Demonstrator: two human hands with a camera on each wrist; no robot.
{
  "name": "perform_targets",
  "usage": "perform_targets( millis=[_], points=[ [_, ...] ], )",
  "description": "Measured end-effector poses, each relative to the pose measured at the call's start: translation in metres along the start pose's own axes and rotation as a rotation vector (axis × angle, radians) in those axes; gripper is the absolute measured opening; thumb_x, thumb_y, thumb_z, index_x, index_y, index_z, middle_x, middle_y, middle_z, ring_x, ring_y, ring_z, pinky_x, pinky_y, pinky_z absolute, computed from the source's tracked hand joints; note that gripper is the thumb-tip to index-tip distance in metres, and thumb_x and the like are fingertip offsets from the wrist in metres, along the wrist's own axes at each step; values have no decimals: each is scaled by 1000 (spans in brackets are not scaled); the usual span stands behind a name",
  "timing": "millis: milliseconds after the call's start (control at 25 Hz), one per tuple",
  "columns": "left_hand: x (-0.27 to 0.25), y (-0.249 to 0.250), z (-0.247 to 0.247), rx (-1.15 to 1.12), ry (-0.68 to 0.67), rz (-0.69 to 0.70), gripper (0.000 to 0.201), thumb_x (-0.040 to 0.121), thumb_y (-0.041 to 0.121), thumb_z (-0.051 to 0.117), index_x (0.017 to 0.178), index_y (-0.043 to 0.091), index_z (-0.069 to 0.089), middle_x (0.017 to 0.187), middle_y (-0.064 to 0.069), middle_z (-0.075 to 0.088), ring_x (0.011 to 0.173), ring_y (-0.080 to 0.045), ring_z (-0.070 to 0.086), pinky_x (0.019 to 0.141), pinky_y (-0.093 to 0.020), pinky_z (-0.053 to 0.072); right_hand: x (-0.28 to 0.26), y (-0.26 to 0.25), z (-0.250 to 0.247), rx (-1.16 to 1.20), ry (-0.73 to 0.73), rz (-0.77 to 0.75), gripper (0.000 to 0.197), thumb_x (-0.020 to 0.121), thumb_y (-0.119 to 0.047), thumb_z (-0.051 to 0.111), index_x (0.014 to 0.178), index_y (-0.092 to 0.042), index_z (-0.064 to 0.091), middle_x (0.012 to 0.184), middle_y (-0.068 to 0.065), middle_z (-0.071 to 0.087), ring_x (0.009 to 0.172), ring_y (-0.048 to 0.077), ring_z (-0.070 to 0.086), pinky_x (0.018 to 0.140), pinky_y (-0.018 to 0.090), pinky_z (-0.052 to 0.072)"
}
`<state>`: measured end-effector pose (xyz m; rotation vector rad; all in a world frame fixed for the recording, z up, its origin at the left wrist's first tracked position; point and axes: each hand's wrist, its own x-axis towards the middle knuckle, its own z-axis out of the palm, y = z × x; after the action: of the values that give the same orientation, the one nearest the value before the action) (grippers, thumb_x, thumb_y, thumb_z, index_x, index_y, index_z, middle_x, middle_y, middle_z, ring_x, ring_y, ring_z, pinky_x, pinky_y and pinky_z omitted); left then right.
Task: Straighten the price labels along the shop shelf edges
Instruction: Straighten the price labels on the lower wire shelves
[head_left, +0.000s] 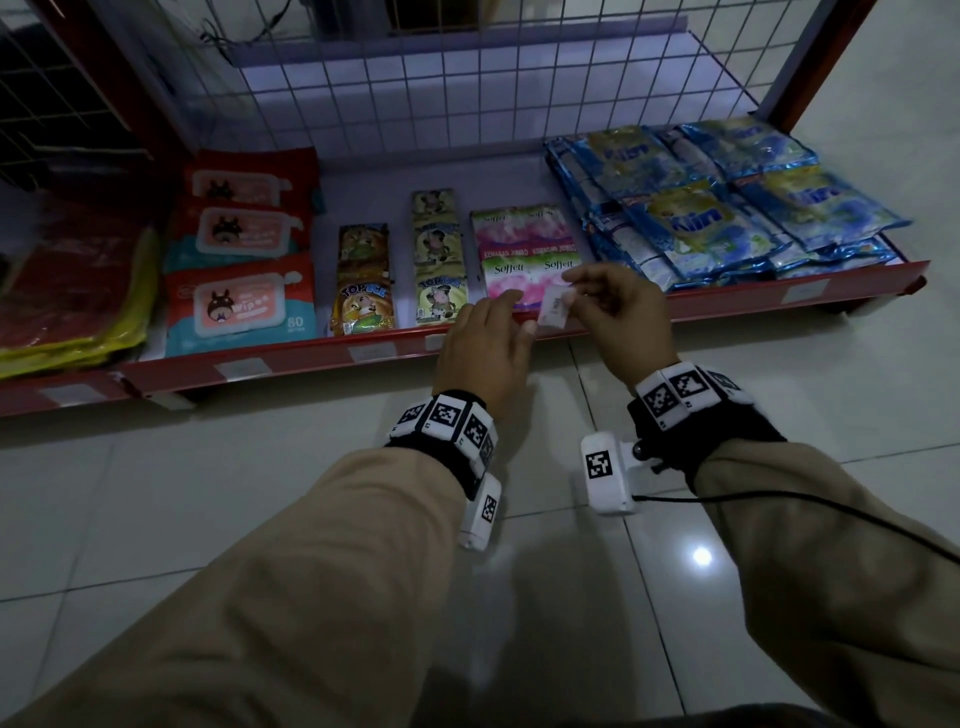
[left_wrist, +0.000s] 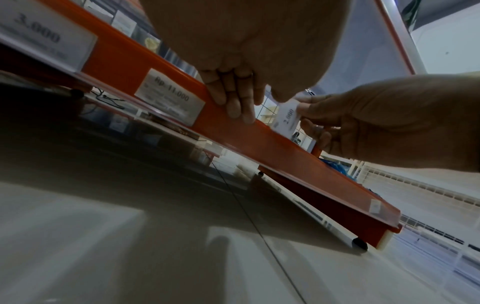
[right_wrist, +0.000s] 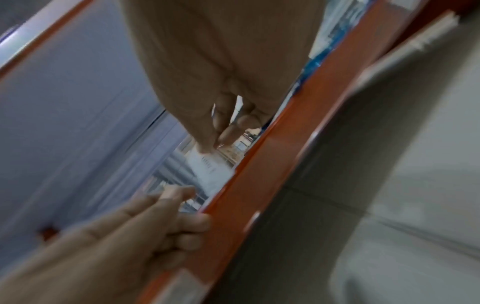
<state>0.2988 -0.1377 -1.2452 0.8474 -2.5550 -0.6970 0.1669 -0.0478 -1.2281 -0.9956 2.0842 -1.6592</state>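
Head view: right hand (head_left: 615, 306) pinches loose price label (head_left: 554, 307) above shelf front edge (head_left: 675, 299); left hand (head_left: 485, 338), fingers straight, braces the strip. Seat label square, then press flat.

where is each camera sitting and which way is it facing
Head: above, looking down at the shelf edge; both sleeves, left hand, right hand.
Left wrist: under the left hand, along the edge toward the price label.
Right wrist: under the right hand, blurred, along the edge.
All three share the label and both hands.
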Motion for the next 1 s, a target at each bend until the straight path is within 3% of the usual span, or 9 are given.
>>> perform_targets(
  millis=[120,240,320,400,480,640,760,1000],
  points=[
    [1,2,1,-18,46,-29,39,99,36,41,128,12,50,116,-9,58,110,-26,46,93,-38,38,-5,-2,11,250,-54,129,16,83,3,66,98,5,63,82,6,65,74,7,63,71,18,51],
    [2,0,1,41,31,-40,28,99,27,42,114,7,54,110,-13,56,105,-29,45,88,-36,36,-9,-2,15,288,-78,173,16,81,3,68,95,1,61,81,5,63,76,12,61,73,21,52],
    [3,-1,0,84,13,-23,25,98,22,43,112,5,55,110,-14,55,105,-29,45,88,-35,34,-8,-2,12,111,-101,57,22,82,2,67,102,-2,61,89,6,63,82,14,60,78,23,51],
    [4,-1,-1,146,-17,3,26,97,20,44,115,5,55,115,-14,54,109,-30,44,92,-36,34,-3,-4,6,-184,-180,-172,28,84,-3,66,112,-8,63,97,6,63,84,14,60,78,21,50],
    [3,1,-2,174,-38,18,28,97,22,44,117,6,55,116,-13,53,111,-29,43,93,-36,34,2,-6,2,-429,-262,-310,23,85,-6,64,107,-12,69,96,7,67,83,18,61,77,28,50],
    [0,1,-4,116,-3,20,26,95,24,48,115,11,55,112,-8,55,108,-26,45,92,-34,35,5,-5,-5,-463,-167,-297,11,85,-7,64,93,-9,70,88,6,70,76,15,61,76,40,52],
    [-1,1,-4,96,-7,16,29,93,24,51,119,14,53,111,-5,55,108,-24,45,93,-34,36,6,3,-13,-480,-96,-296,11,86,-7,62,95,-7,70,90,9,69,86,24,62,78,45,51],
    [1,1,0,227,-38,48,38,93,28,49,131,22,48,114,-6,50,109,-25,43,93,-36,37,5,17,-12,-611,-142,-331,14,82,0,61,93,-6,70,91,16,64,92,33,54,78,37,41]
  ],
)
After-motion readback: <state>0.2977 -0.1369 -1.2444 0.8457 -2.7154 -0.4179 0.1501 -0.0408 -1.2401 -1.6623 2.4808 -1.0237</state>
